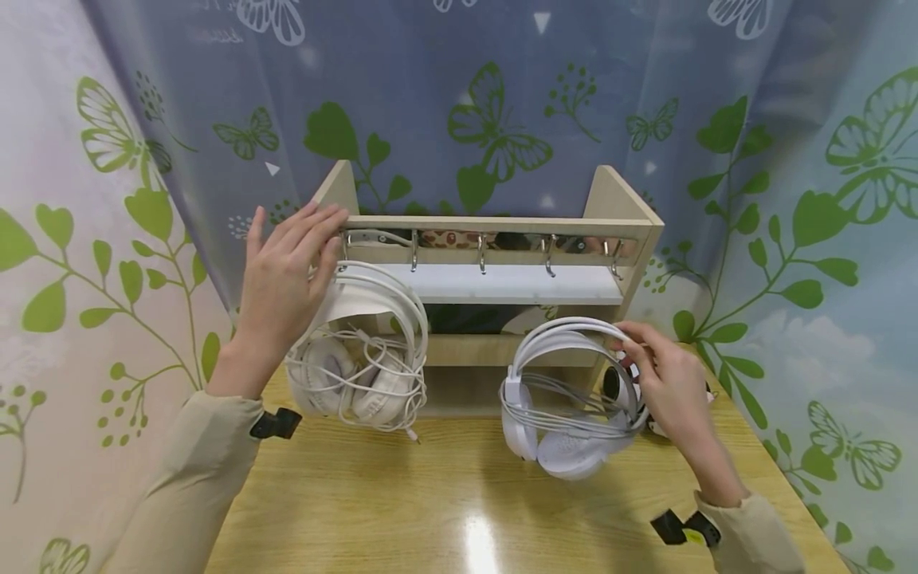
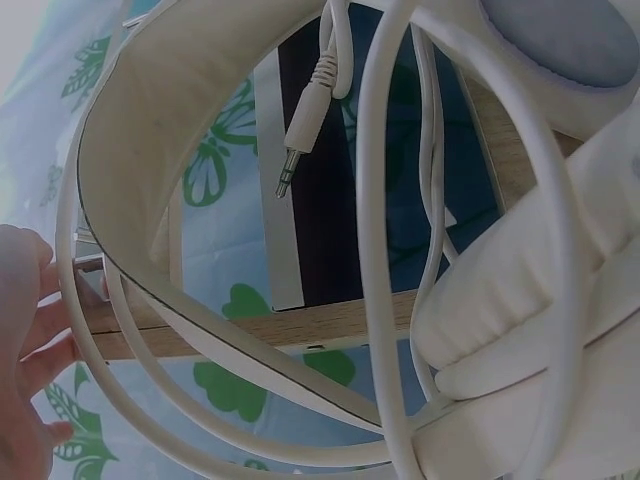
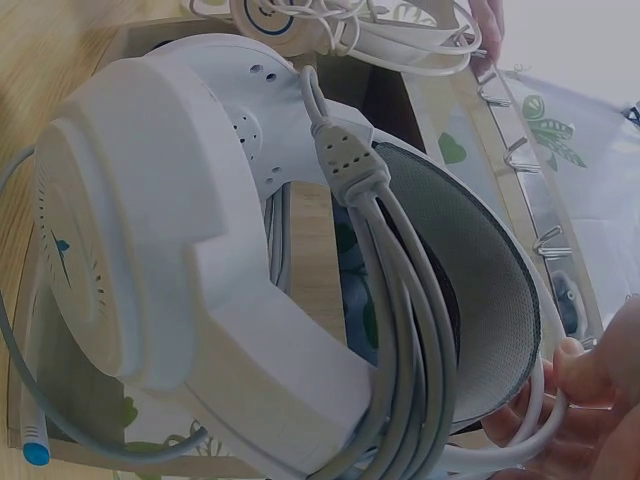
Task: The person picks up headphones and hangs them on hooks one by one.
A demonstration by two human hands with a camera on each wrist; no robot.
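Observation:
My left hand (image 1: 283,279) rests on the left end of the top rail of a wooden rack (image 1: 466,226), its fingers extended. Just below it, white headphones (image 1: 387,395) with a tangled white cord hang at the leftmost hook; their metal audio plug (image 2: 292,165) dangles in the left wrist view. On the right, my right hand (image 1: 670,383) pinches the headband of another pair of white headphones (image 1: 574,456) between thumb and fingers. This pair is held in front of the rack, below the hooks, with a bundled grey cord (image 3: 400,290) across it.
Several metal hooks (image 1: 482,255) line the rail to the right of the hanging pair. A white shelf (image 1: 516,283) lies behind them. Partly hidden behind my right hand is a dark and white object (image 1: 613,384) on the wooden table (image 1: 402,510). A butterfly-patterned curtain (image 1: 430,119) hangs behind.

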